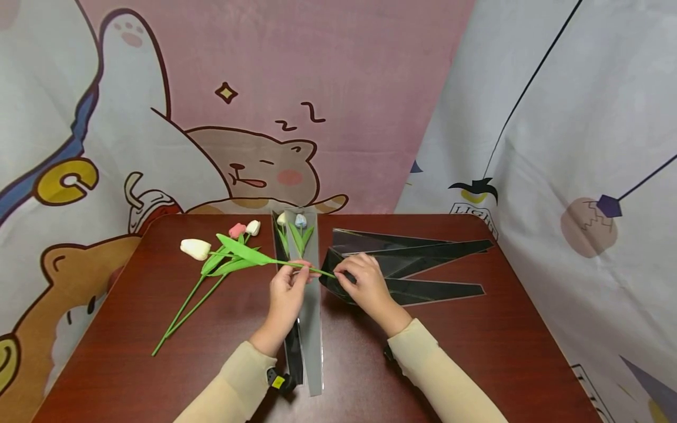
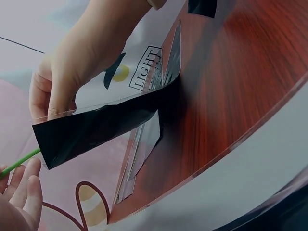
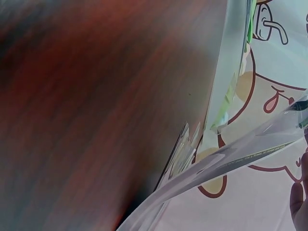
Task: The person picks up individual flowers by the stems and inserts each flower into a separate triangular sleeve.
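Note:
My left hand (image 1: 288,296) pinches the green stem of a cream-white artificial tulip (image 1: 194,249), which lies sideways with its bloom to the left. With its fingertips, my right hand (image 1: 367,288) grips the mouth edge of a black and clear flower sleeve (image 1: 338,288). In the left wrist view, the stem (image 2: 21,161) reaches the mouth of that sleeve (image 2: 96,132); its tip is hidden. The sleeve (image 3: 231,161) crosses the right wrist view, with fingers (image 3: 297,199) at the edge. Under my left hand lie sleeved white and blue tulips (image 1: 301,221).
A pink tulip (image 1: 237,230) and a small white tulip (image 1: 253,228) lie on the left of the brown table (image 1: 132,294), stems toward the front. More black sleeves (image 1: 433,288) are spread at the right. A printed cloth (image 1: 359,88) hangs behind the table.

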`<state>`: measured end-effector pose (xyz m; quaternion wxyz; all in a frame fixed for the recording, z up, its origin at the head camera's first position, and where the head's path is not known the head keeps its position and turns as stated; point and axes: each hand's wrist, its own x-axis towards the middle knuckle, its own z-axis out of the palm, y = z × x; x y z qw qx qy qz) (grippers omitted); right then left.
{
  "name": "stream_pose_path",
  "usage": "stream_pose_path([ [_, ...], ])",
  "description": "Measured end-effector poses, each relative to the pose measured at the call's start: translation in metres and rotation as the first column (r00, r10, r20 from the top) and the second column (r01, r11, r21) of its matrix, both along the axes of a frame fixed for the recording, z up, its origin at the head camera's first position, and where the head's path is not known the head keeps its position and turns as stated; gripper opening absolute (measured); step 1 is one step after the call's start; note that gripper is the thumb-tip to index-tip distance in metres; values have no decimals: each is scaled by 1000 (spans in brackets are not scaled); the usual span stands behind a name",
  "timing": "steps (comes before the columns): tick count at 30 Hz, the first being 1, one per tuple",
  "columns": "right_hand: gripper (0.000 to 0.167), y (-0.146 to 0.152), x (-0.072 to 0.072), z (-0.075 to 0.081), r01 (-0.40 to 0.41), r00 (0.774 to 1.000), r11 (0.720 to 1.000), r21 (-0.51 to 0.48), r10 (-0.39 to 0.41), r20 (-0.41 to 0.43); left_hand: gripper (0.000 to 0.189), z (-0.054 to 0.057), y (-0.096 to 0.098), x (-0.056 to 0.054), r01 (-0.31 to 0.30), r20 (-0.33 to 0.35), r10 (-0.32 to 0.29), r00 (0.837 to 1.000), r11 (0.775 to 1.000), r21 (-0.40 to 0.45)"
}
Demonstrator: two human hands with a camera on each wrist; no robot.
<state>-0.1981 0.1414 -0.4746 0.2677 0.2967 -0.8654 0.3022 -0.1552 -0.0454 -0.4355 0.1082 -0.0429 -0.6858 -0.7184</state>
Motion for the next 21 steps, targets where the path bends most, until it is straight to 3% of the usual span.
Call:
stream_pose_path([
  [4,4,0,-1,-1,5,1000,1000,-2,-5,3,21,0,0,0,11,-14,-11,1000,1000,-9],
  [9,4,-1,-1,-2,2,1000,1000,-5,-2,-6,20,-17,0,-8,-4,-13,4,1000,1000,6],
  [12,5,-1,-1,-2,2,1000,1000,-5,-2,-5,20,-25,0,-12,9,11,-10,1000,995,96],
  [17,6,-1,-1,-1,1,1000,1000,-11,-1,2,21,-28,1,-13,40,34,-51,998,960,276],
  [21,4,-1,-1,-1,1,1000,1000,-10,-1,11,20,-27,1,-12,25,23,-33,999,958,287],
])
